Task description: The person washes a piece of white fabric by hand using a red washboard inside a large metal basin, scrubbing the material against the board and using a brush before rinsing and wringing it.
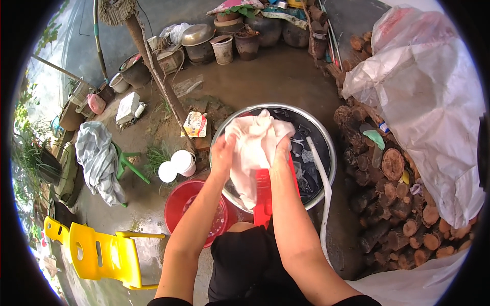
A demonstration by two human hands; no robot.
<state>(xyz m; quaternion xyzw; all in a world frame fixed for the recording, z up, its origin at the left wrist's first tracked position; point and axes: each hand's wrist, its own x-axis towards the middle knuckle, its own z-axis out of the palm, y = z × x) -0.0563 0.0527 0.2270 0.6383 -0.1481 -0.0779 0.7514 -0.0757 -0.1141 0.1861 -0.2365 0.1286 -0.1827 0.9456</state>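
Observation:
A pale pink cloth is stretched and bunched between my two hands, above a wide metal basin. My left hand is closed on the cloth's left side, and part of the cloth hangs down from there. On its right side my right hand grips the fabric, with the fingers partly hidden by it. Under the cloth a red washboard leans in the basin, its lower end toward my lap. Dark wet fabric lies in the basin. Over the basin's right rim runs a white hose.
A red tub with sudsy water stands left of the basin, beside a white bucket. Farther left are a yellow chair and a green stool draped with checked cloth. Stacked logs under plastic sheeting line the right.

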